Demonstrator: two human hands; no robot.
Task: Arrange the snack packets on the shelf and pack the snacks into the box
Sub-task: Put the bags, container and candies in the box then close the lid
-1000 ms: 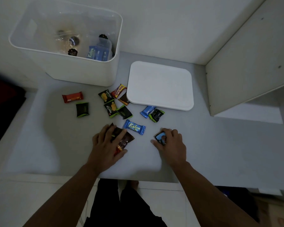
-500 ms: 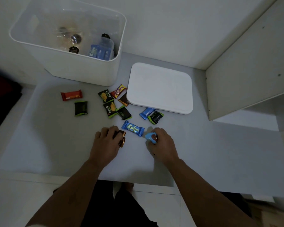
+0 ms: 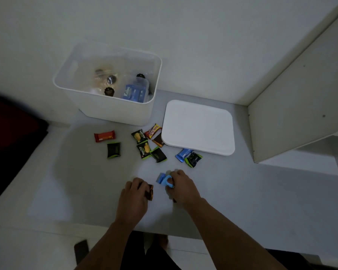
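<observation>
My left hand point(image 3: 134, 197) is closed around brown snack packets point(image 3: 149, 192) near the front of the grey surface. Just to its right, my right hand point(image 3: 180, 187) grips blue snack packets point(image 3: 163, 179). Further back lie loose packets: a red one point(image 3: 104, 136), a black-and-green one point(image 3: 113, 150), a cluster of black, yellow and red ones point(image 3: 144, 145), and a blue one point(image 3: 181, 154) beside a dark green one point(image 3: 193, 159). The white box point(image 3: 113, 108) stands open at the back with packets and a clear tub inside.
The box's white lid point(image 3: 198, 126) lies flat to the right of the box. A white shelf panel point(image 3: 293, 106) rises at the right, with a lower ledge point(image 3: 300, 162) beyond it. A dark red object point(image 3: 10, 137) sits at the left edge.
My left hand gathered the brown packets into its grip. My right hand slid left and picked up the blue Kalpa packet along with the first blue one. The camera tilted upward.
</observation>
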